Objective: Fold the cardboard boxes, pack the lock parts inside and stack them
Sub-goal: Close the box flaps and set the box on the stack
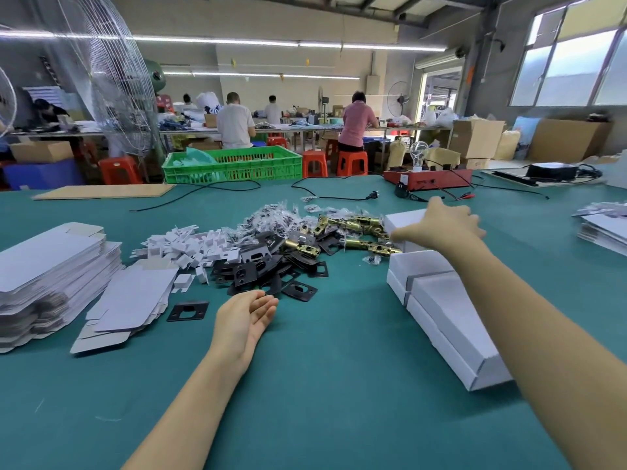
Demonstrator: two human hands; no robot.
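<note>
My right hand (444, 223) reaches forward and rests on top of a folded white box (402, 218) at the far end of a row of closed white boxes (444, 310) on the right. My left hand (247, 318) lies palm up and empty on the green table (322, 385), just in front of a heap of black strike plates (268, 266). Brass latch bolts (359, 232) lie beyond the plates. Small white card inserts (190, 247) and bagged screws (271, 215) are piled behind. Flat white box blanks (51, 262) are stacked at the left.
One black plate (187, 311) lies alone left of my left hand. A red test box with a bulb (427, 178), cables and a plug (371, 195) sit at the back. More flat blanks (604, 228) lie far right. A green crate (234, 162) and seated people are beyond the table.
</note>
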